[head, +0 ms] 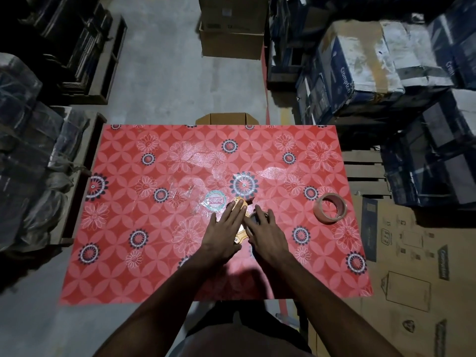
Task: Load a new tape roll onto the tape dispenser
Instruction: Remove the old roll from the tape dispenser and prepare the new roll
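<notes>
An orange tape dispenser (242, 234) lies on the red flowered table (154, 253), mostly hidden under my two hands. My left hand (225, 233) rests flat on its left side, fingers spread and reaching its front end. My right hand (266, 234) lies over its right side, covering a dark round part. A brown tape roll (330, 208) lies flat on the table, well to the right of both hands and apart from them. A round printed label (216, 200) in crumpled clear wrap sits just beyond my left fingertips.
Crumpled clear plastic film (195, 155) lies across the table's middle. An open cardboard box (228, 119) stands behind the far edge. Stacked blue cartons (360, 73) rise to the right, wrapped bundles (25, 150) to the left. Flattened cardboard (412, 266) covers the floor at right.
</notes>
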The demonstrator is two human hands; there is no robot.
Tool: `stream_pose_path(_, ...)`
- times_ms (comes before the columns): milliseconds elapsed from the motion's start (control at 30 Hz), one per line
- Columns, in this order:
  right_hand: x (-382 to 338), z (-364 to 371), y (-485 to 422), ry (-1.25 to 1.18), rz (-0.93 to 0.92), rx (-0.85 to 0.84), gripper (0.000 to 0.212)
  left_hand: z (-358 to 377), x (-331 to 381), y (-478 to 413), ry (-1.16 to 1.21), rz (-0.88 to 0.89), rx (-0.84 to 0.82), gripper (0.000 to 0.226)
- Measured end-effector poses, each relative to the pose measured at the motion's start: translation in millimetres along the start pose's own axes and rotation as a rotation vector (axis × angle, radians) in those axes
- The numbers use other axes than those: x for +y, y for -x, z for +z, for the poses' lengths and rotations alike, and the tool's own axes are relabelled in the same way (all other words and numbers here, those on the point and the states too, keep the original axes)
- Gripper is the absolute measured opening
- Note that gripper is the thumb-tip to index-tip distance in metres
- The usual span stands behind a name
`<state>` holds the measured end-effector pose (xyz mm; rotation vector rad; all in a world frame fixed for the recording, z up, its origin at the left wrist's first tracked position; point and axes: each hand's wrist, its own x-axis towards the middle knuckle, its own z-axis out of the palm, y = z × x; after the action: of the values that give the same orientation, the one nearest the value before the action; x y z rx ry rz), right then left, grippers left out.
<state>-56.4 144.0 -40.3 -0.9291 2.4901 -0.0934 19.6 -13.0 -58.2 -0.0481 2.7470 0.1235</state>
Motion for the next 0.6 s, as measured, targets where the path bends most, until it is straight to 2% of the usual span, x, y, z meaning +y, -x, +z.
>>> stream_pose_path(167, -2, 0, 3, 0.016, -0.018, 0.051, 0.086, 3, 1, -2, 0.001, -0.009, -0.023, 0.115)
stream_pose_path(467, -3, -15, 3, -0.061, -0.023, 0.040, 0.070, -3, 10, -2, -0.015, -0.055, -0.032, 0.109)
stream_pose_path(600, -3, -27, 8, -0.058, -0.026, 0.103, 0.055, -6, 16, 1, -0.023, -0.072, -0.031, 0.108)
